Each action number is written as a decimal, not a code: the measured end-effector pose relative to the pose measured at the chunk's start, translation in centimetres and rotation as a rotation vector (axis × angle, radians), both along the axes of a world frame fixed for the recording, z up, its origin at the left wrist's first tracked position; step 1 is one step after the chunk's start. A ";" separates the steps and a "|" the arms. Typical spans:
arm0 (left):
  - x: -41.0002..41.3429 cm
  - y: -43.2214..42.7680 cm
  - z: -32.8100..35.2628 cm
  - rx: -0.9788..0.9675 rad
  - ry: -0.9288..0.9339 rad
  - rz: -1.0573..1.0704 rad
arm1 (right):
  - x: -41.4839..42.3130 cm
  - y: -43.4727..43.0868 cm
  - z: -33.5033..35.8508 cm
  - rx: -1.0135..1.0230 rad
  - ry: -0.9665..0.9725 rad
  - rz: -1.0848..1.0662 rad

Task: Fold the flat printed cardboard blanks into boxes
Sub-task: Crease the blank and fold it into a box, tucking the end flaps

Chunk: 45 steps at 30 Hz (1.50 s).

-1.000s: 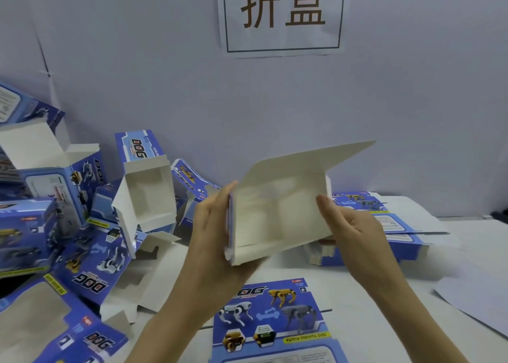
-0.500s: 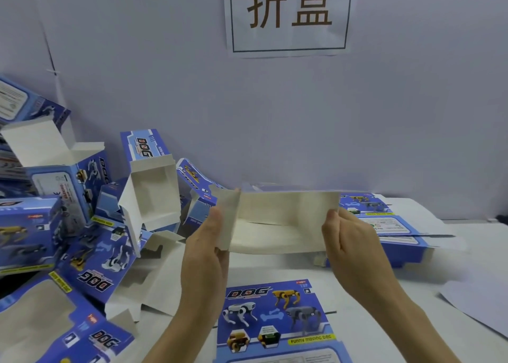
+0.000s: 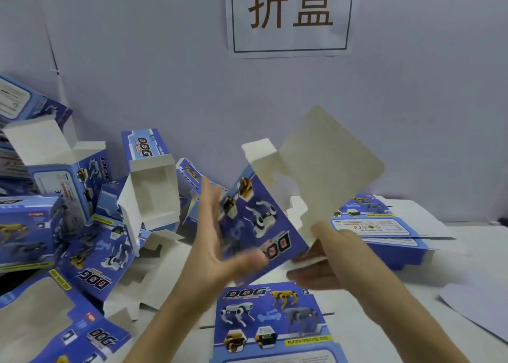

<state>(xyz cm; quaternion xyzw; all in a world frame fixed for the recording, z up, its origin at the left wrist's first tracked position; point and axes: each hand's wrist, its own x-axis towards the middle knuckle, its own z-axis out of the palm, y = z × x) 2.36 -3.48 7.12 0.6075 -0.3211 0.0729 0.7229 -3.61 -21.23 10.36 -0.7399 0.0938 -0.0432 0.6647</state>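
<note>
Head view is showing the box (image 3: 255, 219) hanging between my grips, above a flat blank (image 3: 269, 316) lying on the surface (image 3: 472, 258). My right grip (image 3: 338, 255) is pinching its low end, thumb on the white inside, fingers beneath. My left grip (image 3: 220, 241) is lying released and flat against its left side, fingers straight. From the right grip the box is running up and slightly left, long axis tilted, printed face facing me, title upside down at the low end. Its white flap (image 3: 330, 164) is pointing up and right, unfolded. I am judging it the next fold, with the left grip free to reach it.
</note>
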 end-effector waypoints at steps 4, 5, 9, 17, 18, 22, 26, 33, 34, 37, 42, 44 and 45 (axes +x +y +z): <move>0.9 -0.1 -2.4 0.662 -0.612 0.568 | -1.4 1.4 0.5 -0.164 -0.015 0.172; 1.1 -0.3 -2.1 0.680 -0.639 0.623 | -1.8 1.7 0.7 -0.282 -0.030 0.157; 2.0 1.4 -1.2 0.546 -0.689 0.607 | -2.0 0.5 1.2 -0.545 -0.056 0.066; 2.4 3.2 -0.3 0.564 -0.802 0.573 | -1.2 -3.8 1.8 -0.034 -0.751 -0.289; 2.1 3.2 -0.4 0.563 -0.805 0.554 | -1.2 -4.0 1.8 0.090 -0.750 -0.238; 1.4 3.1 -0.3 0.575 -0.728 0.425 | -0.1 -4.2 1.2 0.632 -0.510 -0.104; 0.7 0.7 0.2 0.407 -0.481 0.369 | 0.5 -2.6 -0.1 0.905 0.089 0.282; 0.6 1.5 -0.9 0.510 -0.736 0.358 | 1.7 -5.3 -0.8 0.576 -0.221 -0.122; 0.6 1.4 -1.0 0.495 -0.706 0.326 | 1.7 -5.9 -0.9 0.475 -0.349 -0.221; 0.5 1.5 -1.4 0.517 -0.619 0.294 | 1.2 -6.8 -1.2 0.240 -0.619 -0.407; 0.5 1.0 -2.0 0.637 -0.616 0.390 | 1.1 -6.4 -1.2 -0.062 -0.832 -0.581; 0.7 1.0 -2.2 0.682 -0.655 0.439 | 0.9 -6.3 -0.9 0.065 -0.791 -0.514; 0.7 1.1 -2.2 0.711 -0.666 0.456 | 0.8 -6.2 -0.6 0.193 -0.725 -0.439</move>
